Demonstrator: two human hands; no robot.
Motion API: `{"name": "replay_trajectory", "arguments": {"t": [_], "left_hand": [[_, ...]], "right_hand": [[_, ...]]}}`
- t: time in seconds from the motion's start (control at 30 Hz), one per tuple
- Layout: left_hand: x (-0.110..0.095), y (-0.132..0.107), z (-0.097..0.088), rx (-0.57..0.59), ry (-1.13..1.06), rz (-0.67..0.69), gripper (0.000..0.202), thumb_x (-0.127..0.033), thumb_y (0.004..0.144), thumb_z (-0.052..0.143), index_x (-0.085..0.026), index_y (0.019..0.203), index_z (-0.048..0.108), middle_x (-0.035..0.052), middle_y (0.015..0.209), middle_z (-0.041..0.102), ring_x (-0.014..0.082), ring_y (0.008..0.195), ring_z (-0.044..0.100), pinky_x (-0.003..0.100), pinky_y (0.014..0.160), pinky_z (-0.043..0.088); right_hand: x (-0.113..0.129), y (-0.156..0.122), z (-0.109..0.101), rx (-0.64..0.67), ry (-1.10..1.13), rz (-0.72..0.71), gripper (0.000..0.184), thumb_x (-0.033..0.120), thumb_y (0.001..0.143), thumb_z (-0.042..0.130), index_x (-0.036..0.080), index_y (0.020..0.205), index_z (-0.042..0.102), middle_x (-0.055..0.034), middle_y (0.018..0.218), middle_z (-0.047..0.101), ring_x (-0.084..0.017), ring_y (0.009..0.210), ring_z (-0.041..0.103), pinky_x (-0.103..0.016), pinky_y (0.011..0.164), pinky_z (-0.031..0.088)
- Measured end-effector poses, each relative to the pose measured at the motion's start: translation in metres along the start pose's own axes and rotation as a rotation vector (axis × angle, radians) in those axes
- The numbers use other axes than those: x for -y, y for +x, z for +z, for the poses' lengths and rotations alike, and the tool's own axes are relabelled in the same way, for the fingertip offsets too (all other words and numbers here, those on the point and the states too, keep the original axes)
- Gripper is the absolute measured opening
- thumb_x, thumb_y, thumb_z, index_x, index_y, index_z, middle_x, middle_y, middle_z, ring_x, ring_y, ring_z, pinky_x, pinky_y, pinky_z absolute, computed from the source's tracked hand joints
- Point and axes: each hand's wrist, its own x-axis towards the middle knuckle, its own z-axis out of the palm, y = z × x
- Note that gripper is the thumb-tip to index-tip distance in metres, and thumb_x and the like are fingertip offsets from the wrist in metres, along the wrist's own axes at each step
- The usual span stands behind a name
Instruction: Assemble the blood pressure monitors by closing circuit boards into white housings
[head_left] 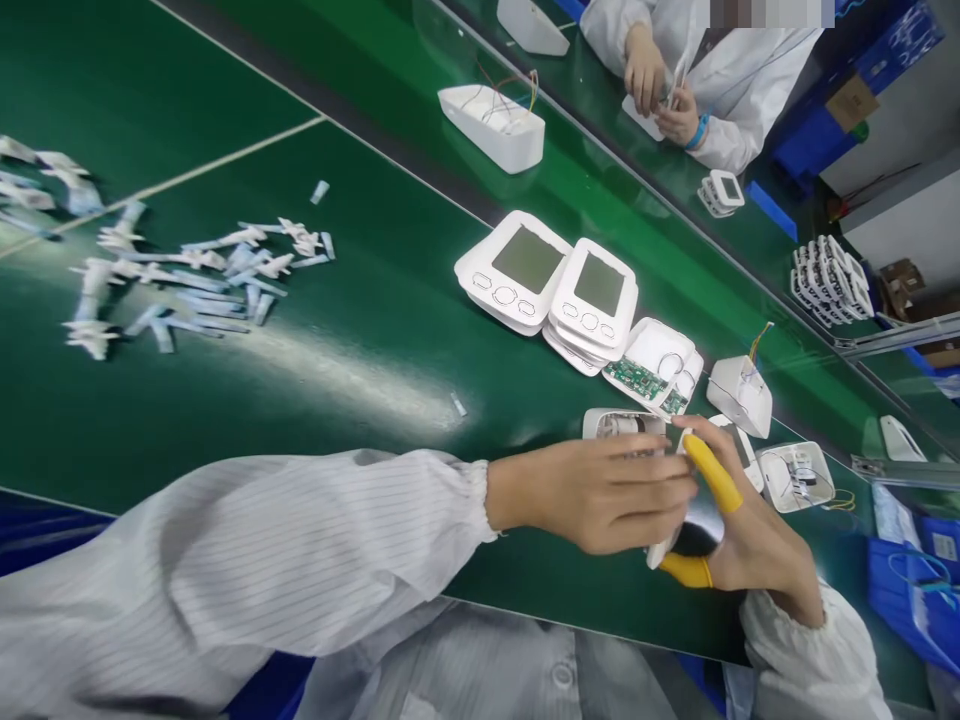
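My right hand (761, 535), with yellow finger cots on two fingers, grips a white display housing (658, 553) with a dark, shiny face. My left hand (600, 490) is closed against the housing's left side; its thumb is hidden. Just beyond the left fingers sits an open white casing (598, 422) with parts inside. Behind both hands lies an open white shell with a green circuit board (637, 378). Another open casing (796, 478), with wires, stands right of my right hand.
White display units (517, 268) lie stacked mid-table. Pale blue and white strips (217, 270) are scattered at left. A wedge-shaped casing (499, 135) with wires stands by the clear divider. Beyond it, a co-worker's hands (660, 90) handle a white part near stacked units (829, 280).
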Motion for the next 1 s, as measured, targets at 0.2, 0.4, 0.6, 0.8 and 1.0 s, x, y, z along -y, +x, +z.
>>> {"name": "replay_trajectory", "arguments": {"t": [0.2,0.4,0.6,0.8,1.0], "left_hand": [[0.010,-0.016,-0.012,0.021,-0.280,-0.494,0.033,-0.014,0.096,0.061,-0.012,0.129,0.058,0.0171,0.126,0.072,0.0286,0.127,0.065,0.051,0.113,0.055],[0.007,-0.017,0.002,0.262,-0.426,-0.544,0.070,-0.042,0.093,0.069,-0.004,0.146,0.046,0.0245,0.150,0.058,0.0394,0.150,0.043,0.062,0.128,0.032],[0.005,-0.015,0.022,0.308,-0.307,-0.624,0.062,-0.032,0.090,0.070,-0.009,0.144,0.050,0.0197,0.139,0.067,0.0389,0.148,0.045,0.064,0.127,0.028],[-0.002,-0.015,0.030,0.281,-0.242,-0.657,0.043,-0.017,0.089,0.066,-0.016,0.131,0.062,0.0130,0.128,0.073,0.0334,0.137,0.056,0.058,0.127,0.031],[-0.005,-0.016,0.031,0.239,-0.284,-0.625,0.038,-0.015,0.094,0.061,-0.016,0.131,0.059,0.0127,0.131,0.071,0.0305,0.136,0.056,0.054,0.126,0.034]], "right_hand": [[0.001,0.007,0.007,-0.095,0.020,-0.090,0.118,0.020,0.077,0.077,0.027,0.168,0.002,-0.0173,0.165,0.020,-0.040,0.156,0.026,-0.072,0.125,0.025],[-0.002,0.010,0.008,-0.086,0.029,-0.131,0.117,0.020,0.077,0.077,0.024,0.169,0.004,-0.0144,0.170,0.016,-0.036,0.160,0.021,-0.068,0.130,0.017],[-0.003,0.016,0.009,-0.041,0.060,-0.198,0.114,0.014,0.075,0.071,0.029,0.168,0.006,-0.0104,0.171,0.014,-0.036,0.160,0.021,-0.069,0.130,0.017],[-0.010,0.018,0.018,-0.035,-0.081,-0.196,0.115,0.016,0.071,0.072,0.023,0.168,0.009,-0.0177,0.171,0.015,-0.045,0.159,0.021,-0.080,0.125,0.012],[-0.010,0.021,0.029,-0.128,-0.139,-0.161,0.101,0.020,0.071,0.074,0.025,0.161,0.028,-0.0164,0.171,0.011,-0.044,0.158,0.023,-0.076,0.124,0.026]]}}
